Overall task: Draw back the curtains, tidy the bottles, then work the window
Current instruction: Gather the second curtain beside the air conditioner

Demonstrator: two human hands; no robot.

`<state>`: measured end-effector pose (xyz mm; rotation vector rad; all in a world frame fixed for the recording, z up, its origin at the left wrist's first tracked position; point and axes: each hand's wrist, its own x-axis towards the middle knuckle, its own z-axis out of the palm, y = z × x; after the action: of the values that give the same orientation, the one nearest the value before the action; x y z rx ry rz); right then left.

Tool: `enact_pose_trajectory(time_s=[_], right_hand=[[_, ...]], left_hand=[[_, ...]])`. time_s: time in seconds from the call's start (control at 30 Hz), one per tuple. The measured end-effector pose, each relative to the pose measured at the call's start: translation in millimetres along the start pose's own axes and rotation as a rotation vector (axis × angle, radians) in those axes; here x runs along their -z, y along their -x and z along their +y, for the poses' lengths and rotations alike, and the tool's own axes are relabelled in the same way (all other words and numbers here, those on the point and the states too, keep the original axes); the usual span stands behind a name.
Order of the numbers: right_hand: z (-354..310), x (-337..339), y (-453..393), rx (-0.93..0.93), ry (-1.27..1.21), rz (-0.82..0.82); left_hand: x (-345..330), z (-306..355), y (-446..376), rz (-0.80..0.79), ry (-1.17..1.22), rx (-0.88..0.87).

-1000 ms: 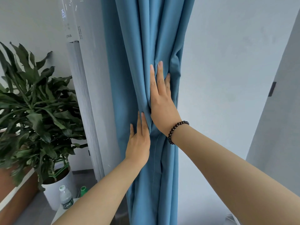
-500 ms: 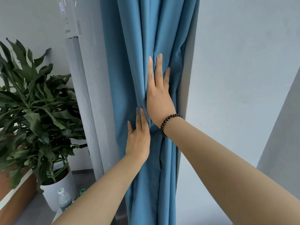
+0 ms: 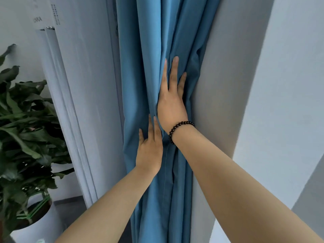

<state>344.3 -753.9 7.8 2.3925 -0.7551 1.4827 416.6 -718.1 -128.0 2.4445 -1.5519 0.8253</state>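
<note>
Pressing bunched blue fabric curtain [image 3: 149,85] toward grey wall pillar [image 3: 219,102] w/ both hands flat. Curtain hanging as gathered vertical bundle, long axis running top to bottom of view, lying directly under both palms and extending above and below them.

Right hand [image 3: 172,104]: grip fully splayed, fingers [image 3: 173,71] straight and pointing up along folds, palm resting on cloth, nothing clasped. Black beaded bracelet [image 3: 180,129] sitting at that wrist.

Left hand [image 3: 149,148]: also flat, fingers extended upward, lying just below and left of right hand, fingertips nearly touching right palm heel. Not gripping any fold, as far as visible; thumb position unclear.

Key relation: bundle lying between tall white floor-standing air-conditioner unit [image 3: 84,102] on left and pillar on right; right-hand edge of cloth already touching pillar. Right hand nearer pillar side, left hand nearer free inner folds.

Judgement: drawing-back step nearly complete; remaining travel toward pillar looking minimal. Next likely releasing cloth and turning down-left, where green leafy potted plant [image 3: 26,128] in white pot is standing and a clear bottle cap [image 3: 41,241] is just showing at bottom edge. Window not in view.

Risk: folds springing back once pressure is off.
</note>
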Motion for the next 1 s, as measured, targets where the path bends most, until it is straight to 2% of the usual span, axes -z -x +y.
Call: enact_pose_trajectory(time_s=[0.07,0.13,0.2,0.27,0.33,0.43,0.5,0.77,1.0], right_hand=[[0.2,-14.8,-10.6,-0.052,0.081,-0.014],[-3.5,-19.7,-20.2,-0.148,-0.076,-0.070],[-3.1,-30.0,-30.4,-0.177,-0.156,-0.043],[2.1,-46.9,-34.7,-0.174,-0.128,-0.037],[5.5,-64.0,-38.3,-0.183,-0.127,-0.030],[7.7,-85.4,-41.6,-0.199,-0.096,-0.052],[9.6,-100.8,-46.0,-0.207,-0.102,-0.079],[17.4,-135.7,-74.6,-0.212,-0.061,-0.038],[26.9,-166.2,-98.7,-0.226,0.050,-0.065]], left_hand=[[-9.8,-7.2,-18.5,0.075,0.005,-0.018],[-17.5,-14.0,-32.6,0.131,0.071,-0.051],[-29.5,-24.0,-43.4,0.285,0.123,-0.072],[-44.6,-36.8,-46.6,0.514,0.196,-0.108],[-56.7,-50.3,-51.3,0.627,0.230,-0.085],[-64.6,-64.3,-60.4,0.535,0.187,0.008],[-74.1,-73.3,-68.6,0.534,0.215,0.015],[-95.8,-90.5,-102.9,0.530,0.508,-0.112],[-98.4,-101.6,-143.2,0.474,0.478,-0.171]])
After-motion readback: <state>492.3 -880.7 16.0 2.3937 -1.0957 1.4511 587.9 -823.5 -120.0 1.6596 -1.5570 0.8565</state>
